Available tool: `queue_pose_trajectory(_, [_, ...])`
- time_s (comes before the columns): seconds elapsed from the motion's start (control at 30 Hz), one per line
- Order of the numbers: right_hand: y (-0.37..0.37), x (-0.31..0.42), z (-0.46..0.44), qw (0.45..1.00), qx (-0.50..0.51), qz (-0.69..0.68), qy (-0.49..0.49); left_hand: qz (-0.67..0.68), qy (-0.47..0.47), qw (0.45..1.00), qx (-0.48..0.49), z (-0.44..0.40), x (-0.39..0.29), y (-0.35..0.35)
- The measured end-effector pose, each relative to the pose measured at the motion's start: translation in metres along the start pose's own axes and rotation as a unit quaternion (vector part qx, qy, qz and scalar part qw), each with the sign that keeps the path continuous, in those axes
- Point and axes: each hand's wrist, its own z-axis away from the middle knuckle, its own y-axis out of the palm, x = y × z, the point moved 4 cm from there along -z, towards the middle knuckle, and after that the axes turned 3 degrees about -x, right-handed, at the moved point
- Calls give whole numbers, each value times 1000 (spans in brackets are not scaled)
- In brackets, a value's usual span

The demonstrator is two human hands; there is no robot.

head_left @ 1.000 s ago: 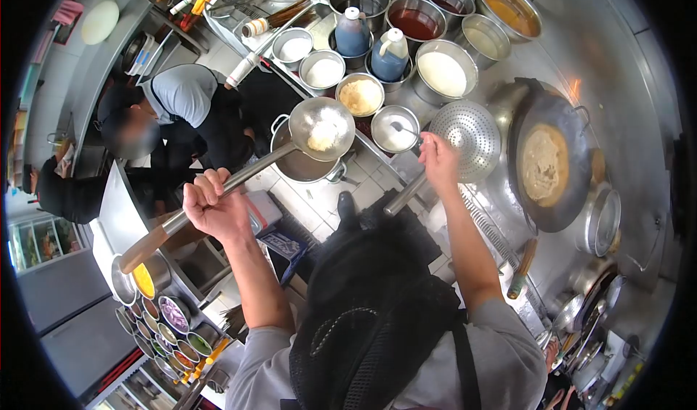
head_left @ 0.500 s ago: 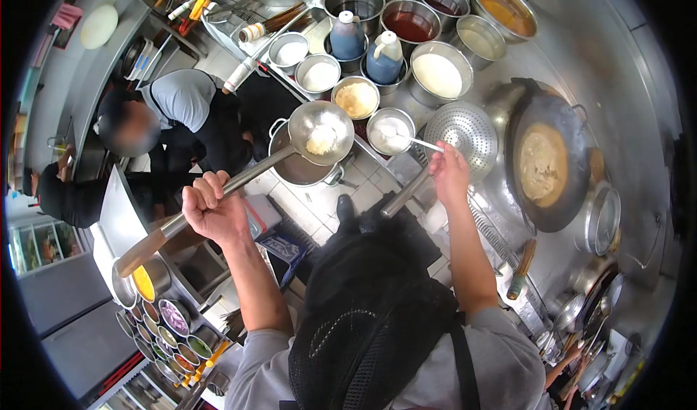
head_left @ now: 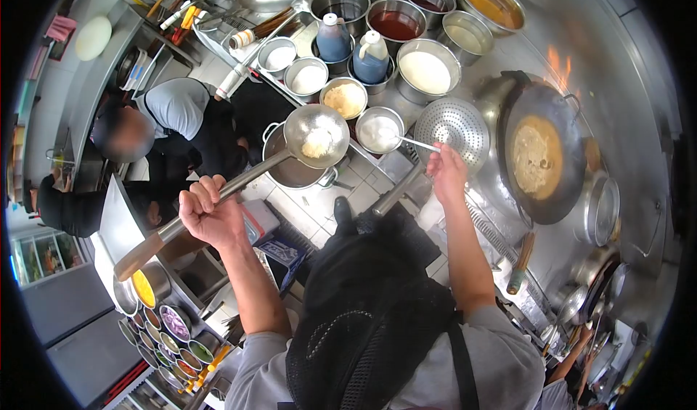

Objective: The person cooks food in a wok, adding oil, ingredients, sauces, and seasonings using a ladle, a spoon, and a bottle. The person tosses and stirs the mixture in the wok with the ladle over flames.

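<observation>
My left hand (head_left: 212, 212) is closed around the long handle of a metal ladle (head_left: 335, 123). Off-white and yellowish powder lies in the ladle's bowl, held over a two-handled pot (head_left: 276, 165) of brownish liquid. Between the fingers of my right hand (head_left: 446, 172) is the thin handle of a small spoon (head_left: 419, 144). Its head is down in a metal container (head_left: 372, 143) of white powder, so I cannot see it fully. Close beside that hand lies a perforated strainer (head_left: 453, 133). A container of pale yellow granules (head_left: 343, 99) stands just past the ladle.
On the right, a dark wok (head_left: 568, 192) holds a brownish mixture, with flames (head_left: 558, 70) behind it. Sauce bottles (head_left: 370, 60) and several metal containers fill the far counter. A co-worker (head_left: 176, 112) bends at the left. Small ingredient containers (head_left: 175, 323) stand at lower left.
Flames have appeared behind the wok. The view has shifted slightly, moving the containers and wok a little left and up. Both hands keep their grips, and the spoon's head remains in the white powder.
</observation>
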Motion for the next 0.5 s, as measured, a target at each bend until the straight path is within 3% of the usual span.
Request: queue_pose_trajectory(0.5, [-3,6,-3,1000,-5,-6,17,-5,-9,1000,-6,0,5,-4])
